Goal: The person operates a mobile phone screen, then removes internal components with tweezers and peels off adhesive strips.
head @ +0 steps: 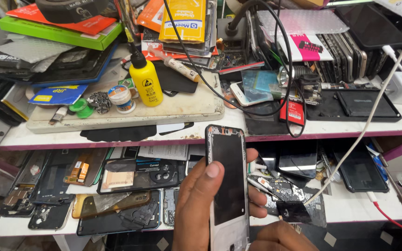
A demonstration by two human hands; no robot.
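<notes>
Hands: left hand point(201, 204) grips flat glossy rectangular phone frame point(228, 186); right hand point(280, 238) unclear.

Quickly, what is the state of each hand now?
Left hand: closed around the white-framed phone body with the black glossy panel, thumb on the panel.
Right hand: mostly out of view at the bottom edge; state cannot be told.

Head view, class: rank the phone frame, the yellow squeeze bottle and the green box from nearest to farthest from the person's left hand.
1. Phone frame: held in the left hand, bottom centre.
2. Yellow squeeze bottle: on the upper shelf, up and left of the hand.
3. Green box: top left corner, on the pile behind the bottle.
</notes>
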